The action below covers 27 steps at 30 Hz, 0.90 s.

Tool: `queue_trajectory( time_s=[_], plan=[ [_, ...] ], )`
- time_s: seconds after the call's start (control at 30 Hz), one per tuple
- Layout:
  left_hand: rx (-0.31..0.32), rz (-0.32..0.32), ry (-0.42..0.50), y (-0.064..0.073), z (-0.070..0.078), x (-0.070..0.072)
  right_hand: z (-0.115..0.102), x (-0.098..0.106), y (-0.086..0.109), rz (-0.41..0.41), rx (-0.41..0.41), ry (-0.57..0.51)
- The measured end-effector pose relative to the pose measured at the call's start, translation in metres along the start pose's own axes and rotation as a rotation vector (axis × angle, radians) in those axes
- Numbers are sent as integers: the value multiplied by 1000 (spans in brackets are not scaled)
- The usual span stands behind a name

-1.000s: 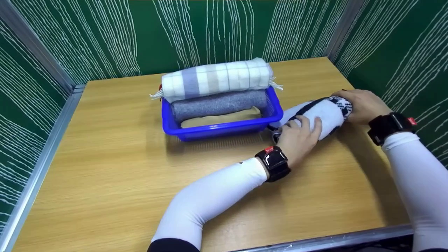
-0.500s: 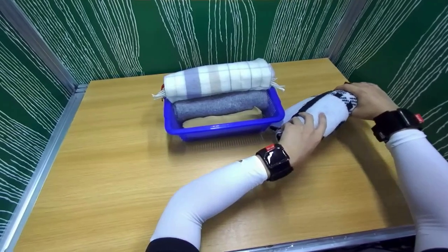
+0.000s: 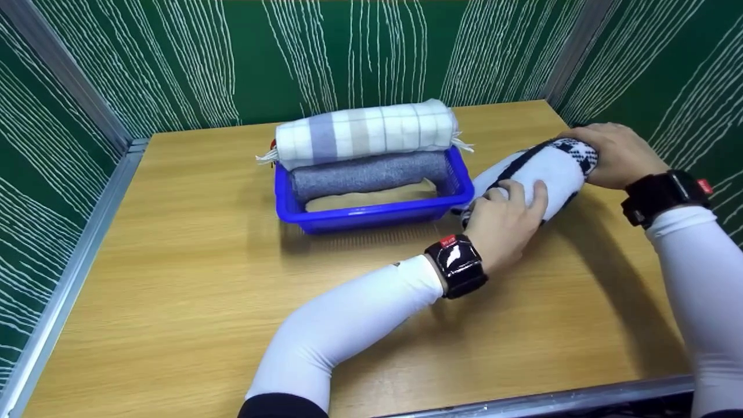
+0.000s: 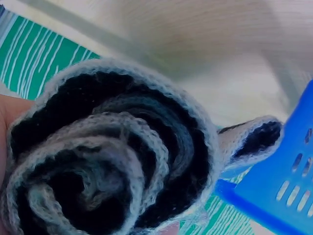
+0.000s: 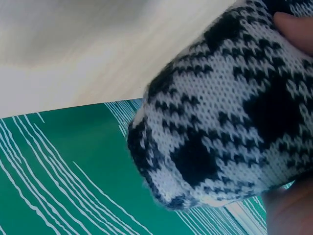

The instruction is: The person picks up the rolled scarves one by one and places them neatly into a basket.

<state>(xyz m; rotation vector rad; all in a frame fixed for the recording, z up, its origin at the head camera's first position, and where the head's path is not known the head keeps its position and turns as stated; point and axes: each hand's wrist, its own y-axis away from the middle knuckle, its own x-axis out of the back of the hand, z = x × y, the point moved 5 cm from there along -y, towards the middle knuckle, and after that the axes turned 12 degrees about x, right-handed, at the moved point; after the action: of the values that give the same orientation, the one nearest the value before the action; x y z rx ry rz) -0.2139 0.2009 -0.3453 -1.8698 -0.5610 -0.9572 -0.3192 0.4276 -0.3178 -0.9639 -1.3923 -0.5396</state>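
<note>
Both my hands hold a rolled black-and-white knitted scarf [image 3: 545, 168] to the right of the blue basket. My left hand [image 3: 505, 223] grips its near end, fingers curled over the top. At its far right end, my right hand [image 3: 621, 154] grips it, and in the right wrist view the thumb [image 5: 296, 32] lies on the houndstooth knit [image 5: 215, 122]. The left wrist view shows the scarf's spiral end [image 4: 98, 161] with a loose flap [image 4: 257, 139] sticking out towards the basket. The palm sides of both hands are hidden.
The blue basket [image 3: 371, 219] holds a grey roll [image 3: 371, 174] and a tan roll [image 3: 371, 198]. A fringed plaid roll [image 3: 371, 133] lies across its back rim. Green walls [image 3: 284, 64] enclose the wooden table [image 3: 191, 261] at the back and sides.
My right hand has moved up and slightly right in the head view with its end of the scarf. The left hand, still gripping, has shifted only slightly. The basket stays put.
</note>
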Motion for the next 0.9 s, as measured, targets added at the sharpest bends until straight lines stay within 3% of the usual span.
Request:
queue_trajectory(
  time_s=[0.4, 0.9],
  plan=[
    [-9, -83, 27, -2, -14, 17, -12, 14, -12, -4, -11, -13],
    [-2, -175, 72, -2, -33, 29, -28, 26, -28, -4, 62, 32]
  ],
)
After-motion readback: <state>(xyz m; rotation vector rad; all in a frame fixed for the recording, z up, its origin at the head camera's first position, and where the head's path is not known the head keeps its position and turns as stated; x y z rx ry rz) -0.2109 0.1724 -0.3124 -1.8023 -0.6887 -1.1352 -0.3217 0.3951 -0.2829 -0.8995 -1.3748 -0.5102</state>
